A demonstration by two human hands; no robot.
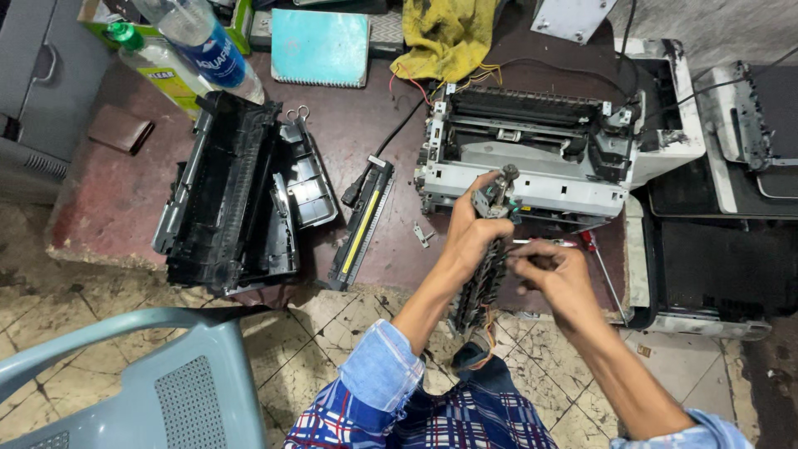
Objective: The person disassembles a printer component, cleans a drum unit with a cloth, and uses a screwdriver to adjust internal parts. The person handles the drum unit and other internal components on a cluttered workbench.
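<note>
- The long black and grey plastic-and-metal roller assembly (486, 274) stands tilted on end just in front of the stripped grey printer chassis (524, 158), its top against the chassis front and its lower end over the tiled floor (332, 333).
- The left hand (474, 233) has its fingers closed round the upper part of the assembly.
- The right hand (553, 274), just right of the assembly and in front of the chassis, has its fingers pinched together on something thin at the assembly's side; I cannot tell what it is.
- A red-handled screwdriver (600, 266) lies in front of the chassis, just beyond the right hand.
- A black bar with a yellow strip (362, 224) lies left of the chassis on the dark red worktop (116, 199).
- A black plastic printer cover (237, 199) lies farther left of the chassis.
- A yellow cloth (445, 37) lies behind the chassis.
</note>
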